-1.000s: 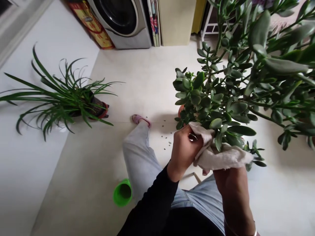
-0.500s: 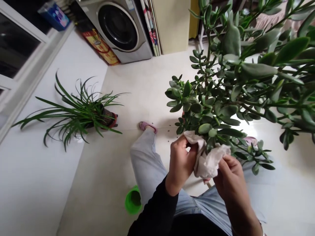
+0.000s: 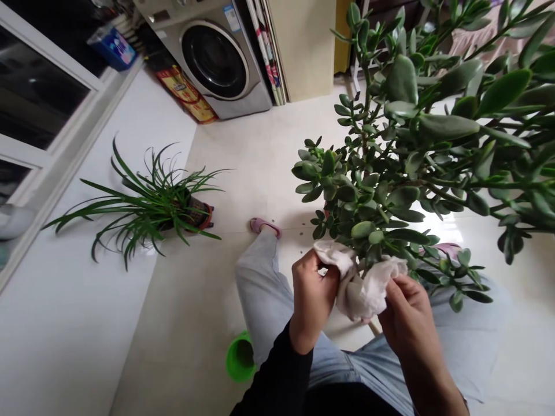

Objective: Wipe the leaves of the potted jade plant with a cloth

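Observation:
Between my two hands hangs a crumpled white cloth (image 3: 362, 297), or possibly thick tissue, just below the near leaves of a large jade plant (image 3: 403, 196). My left hand (image 3: 314, 294) pinches its left end between thumb and fingers. At the other end, the fingertips of my right hand (image 3: 407, 312) are closed on the cloth. The cloth sags in the middle, close against the lower leaves; whether it touches them I cannot tell. Foliage hides most of the jade plant's pot.
A green bucket (image 3: 240, 357) stands on the floor by my left leg. To the left, a potted long-leaved plant (image 3: 173, 202) sits near the white wall. A washing machine (image 3: 214, 60) is at the back. Small dark bits lie on the floor by my pink slipper (image 3: 265, 226).
My left hand has shifted slightly left with its end of the cloth, so the cloth is spread a little wider. The camera view has turned slightly. Both hands keep their hold.

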A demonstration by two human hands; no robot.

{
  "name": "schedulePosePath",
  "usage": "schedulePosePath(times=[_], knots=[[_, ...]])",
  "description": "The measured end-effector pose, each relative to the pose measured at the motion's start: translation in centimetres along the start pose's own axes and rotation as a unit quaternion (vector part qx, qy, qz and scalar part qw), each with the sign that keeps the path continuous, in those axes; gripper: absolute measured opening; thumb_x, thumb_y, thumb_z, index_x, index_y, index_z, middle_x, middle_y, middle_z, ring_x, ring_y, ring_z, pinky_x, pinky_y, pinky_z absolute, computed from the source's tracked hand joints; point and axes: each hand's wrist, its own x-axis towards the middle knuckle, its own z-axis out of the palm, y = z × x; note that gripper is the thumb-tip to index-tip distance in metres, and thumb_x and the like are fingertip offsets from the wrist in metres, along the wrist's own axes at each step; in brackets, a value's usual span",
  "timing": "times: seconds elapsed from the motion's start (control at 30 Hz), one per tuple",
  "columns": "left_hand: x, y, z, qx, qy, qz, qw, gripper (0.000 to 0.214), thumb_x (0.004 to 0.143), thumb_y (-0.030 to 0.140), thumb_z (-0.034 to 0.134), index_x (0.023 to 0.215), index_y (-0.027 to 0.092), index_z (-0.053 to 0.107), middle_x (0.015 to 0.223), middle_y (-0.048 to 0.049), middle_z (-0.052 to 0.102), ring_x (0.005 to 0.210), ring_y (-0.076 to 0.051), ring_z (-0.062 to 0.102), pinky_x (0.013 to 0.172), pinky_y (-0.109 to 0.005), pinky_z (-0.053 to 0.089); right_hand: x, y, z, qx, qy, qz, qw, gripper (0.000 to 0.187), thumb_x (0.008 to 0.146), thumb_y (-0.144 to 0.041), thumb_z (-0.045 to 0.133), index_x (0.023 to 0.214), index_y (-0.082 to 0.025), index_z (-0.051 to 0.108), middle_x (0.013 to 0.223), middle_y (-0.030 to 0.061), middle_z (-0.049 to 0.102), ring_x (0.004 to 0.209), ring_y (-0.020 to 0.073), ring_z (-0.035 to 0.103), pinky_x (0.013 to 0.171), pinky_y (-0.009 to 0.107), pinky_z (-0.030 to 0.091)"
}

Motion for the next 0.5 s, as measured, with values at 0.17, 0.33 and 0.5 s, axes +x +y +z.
schedulePosePath(times=[0.17, 0.33, 0.5], knots=[[-1.7, -1.0, -1.3, -0.043, 0.034, 0.036, 0.998, 0.017, 0.09, 0.015, 0.061, 0.096, 0.021, 0.075, 0.101, -0.0056, 0.079, 0.093, -0.019, 0.075, 0.089, -0.027, 0.058, -0.2, -0.3, 0.3, 0.011, 0.052, -0.025, 0.998, 0.03, 0.072, -0.045, 0.091, 0.065, -0.021, 0.074, 0.052, -0.0014, 0.064, 0.039, 0.0099, 0.051, 0.036, 0.019, 0.045], [-3.8, -2.7, -1.5, -0.108, 0.014, -0.059, 0.992, 0.036, 0.092, 0.037, 0.071, 0.125, 0.021, 0.069, 0.127, -0.0128, 0.072, 0.131, -0.026, 0.065, 0.117, -0.036, 0.048, -1.8, 1.8, -0.2, -0.049, 0.025, -0.024, 0.998, 0.025, 0.075, -0.039, 0.086, 0.065, -0.022, 0.071, 0.056, -0.0012, 0.065, 0.044, 0.0113, 0.053, 0.04, 0.021, 0.047], [-4.4, -4.7, -1.5, -0.32, 0.082, -0.289, 0.899, 0.044, 0.083, 0.051, 0.078, 0.114, 0.022, 0.067, 0.118, -0.007, 0.075, 0.121, -0.023, 0.07, 0.105, -0.033, 0.055, -3.9, 2.5, -1.8, -0.184, 0.014, -0.057, 0.981, 0.011, 0.073, -0.032, 0.086, 0.078, -0.025, 0.079, 0.069, 0.001, 0.071, 0.056, 0.0157, 0.06, 0.049, 0.025, 0.054]])
